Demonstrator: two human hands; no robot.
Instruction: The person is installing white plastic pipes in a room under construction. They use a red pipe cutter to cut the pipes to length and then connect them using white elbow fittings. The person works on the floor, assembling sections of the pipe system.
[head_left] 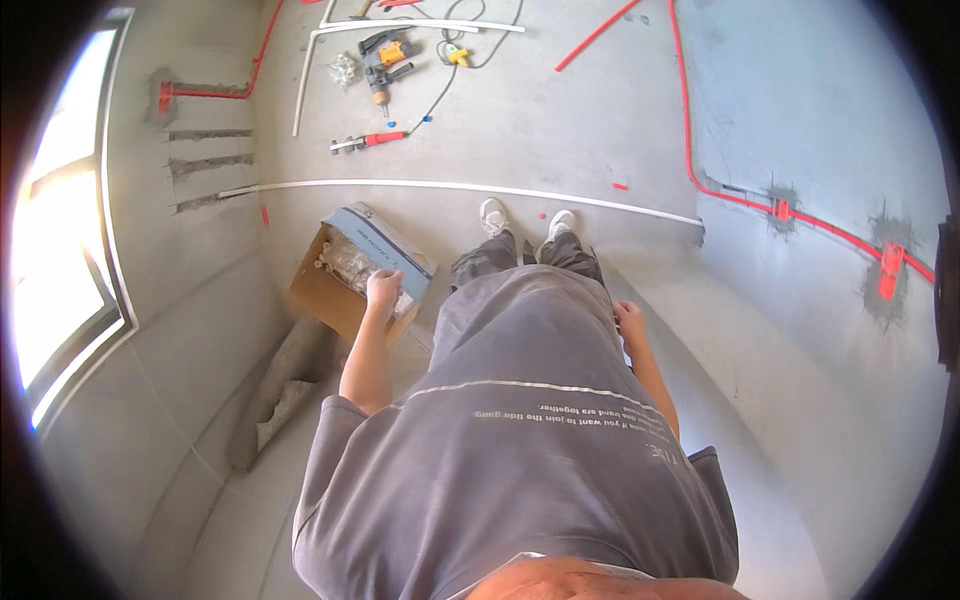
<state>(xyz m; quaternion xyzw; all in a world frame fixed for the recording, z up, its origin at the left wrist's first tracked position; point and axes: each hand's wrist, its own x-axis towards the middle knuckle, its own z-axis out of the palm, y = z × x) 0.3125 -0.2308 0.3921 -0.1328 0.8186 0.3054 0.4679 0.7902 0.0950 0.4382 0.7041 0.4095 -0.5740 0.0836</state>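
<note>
My left hand [383, 288] is over the near right side of an open cardboard box [372, 232], its fingers drawn together. What they hold, if anything, is too small to make out. Inside the box lie clear plastic bags of small pale pieces [350, 262]; its upright side is blue-grey. Beside my right thigh hangs my right hand [628, 325], fingers curled and partly hidden by the grey shirt. Whether something is in it I cannot make out.
A white pipe [450, 185] crosses the floor ahead of my shoes. Farther off lie an orange and black drill [381, 65], a red-handled tool [375, 141] and a cable. Red conduit [685, 120] runs to the right wall. A rolled grey sheet [275, 390] lies left, below the window.
</note>
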